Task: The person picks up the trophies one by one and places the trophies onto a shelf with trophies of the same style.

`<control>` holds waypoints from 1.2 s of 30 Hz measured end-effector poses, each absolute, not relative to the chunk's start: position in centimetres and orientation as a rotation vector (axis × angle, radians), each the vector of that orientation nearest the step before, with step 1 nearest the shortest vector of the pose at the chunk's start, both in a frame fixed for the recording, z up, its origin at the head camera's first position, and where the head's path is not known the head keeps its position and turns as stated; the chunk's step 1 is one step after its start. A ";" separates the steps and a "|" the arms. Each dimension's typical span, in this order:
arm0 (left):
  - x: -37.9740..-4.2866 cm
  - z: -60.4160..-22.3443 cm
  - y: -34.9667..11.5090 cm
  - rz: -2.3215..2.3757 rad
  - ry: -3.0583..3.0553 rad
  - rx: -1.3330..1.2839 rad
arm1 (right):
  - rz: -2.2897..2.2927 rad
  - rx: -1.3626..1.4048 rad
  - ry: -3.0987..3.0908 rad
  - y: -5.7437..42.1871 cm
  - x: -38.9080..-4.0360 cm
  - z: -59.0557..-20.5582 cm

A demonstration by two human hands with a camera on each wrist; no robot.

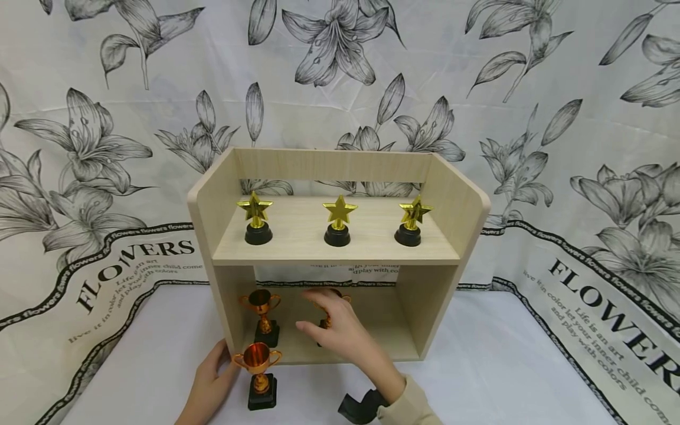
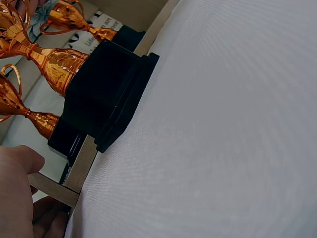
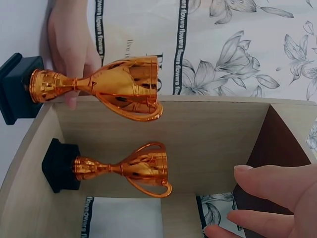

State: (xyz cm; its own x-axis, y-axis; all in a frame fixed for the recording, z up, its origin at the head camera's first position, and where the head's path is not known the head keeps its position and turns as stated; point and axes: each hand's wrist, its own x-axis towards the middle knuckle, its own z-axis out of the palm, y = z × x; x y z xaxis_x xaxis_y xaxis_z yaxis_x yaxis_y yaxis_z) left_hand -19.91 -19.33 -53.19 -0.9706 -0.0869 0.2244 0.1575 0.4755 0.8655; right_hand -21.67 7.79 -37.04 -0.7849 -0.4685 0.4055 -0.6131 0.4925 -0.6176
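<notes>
My left hand (image 1: 212, 378) grips the front edge of the left side panel of a wooden shelf (image 1: 334, 262), thumb on one face and fingers on the other. Just right of it, a copper-coloured trophy cup (image 1: 260, 383) with a black base stands on the table before the shelf. A second trophy cup (image 1: 267, 324) stands inside the lower compartment at the left. Relaxed and with nothing between its fingers, my right hand (image 1: 340, 327) is at the lower compartment. It partly hides a third trophy cup (image 1: 325, 322) behind it.
Three gold star trophies with black bases stand in a row on the upper board: left (image 1: 258, 224), middle (image 1: 337, 224) and right (image 1: 409, 224). A dark curved object (image 1: 361, 407) is beside the right sleeve (image 1: 409, 407). Flower-printed cloth (image 1: 340, 106) hangs behind the shelf.
</notes>
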 end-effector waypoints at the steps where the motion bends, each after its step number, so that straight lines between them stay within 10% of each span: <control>1: -19.9 -53.2 -19.3 -1.498 -2.484 -0.062 | 1.166 0.939 -2.547 7.6 -21.6 -37.1; 36: -20.0 -53.4 -19.5 -1.437 -2.485 -0.081 | 1.303 0.984 -2.599 4.7 -20.2 -37.7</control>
State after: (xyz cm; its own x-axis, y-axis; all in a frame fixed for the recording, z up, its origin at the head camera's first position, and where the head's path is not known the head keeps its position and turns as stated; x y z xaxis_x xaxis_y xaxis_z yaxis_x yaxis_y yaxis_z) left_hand -19.99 -19.54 -53.41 -0.9623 -0.0857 0.2582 0.1811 0.5065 0.8430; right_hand -20.23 4.70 -37.67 -0.7919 -0.5118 0.3331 -0.5732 0.4348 -0.6946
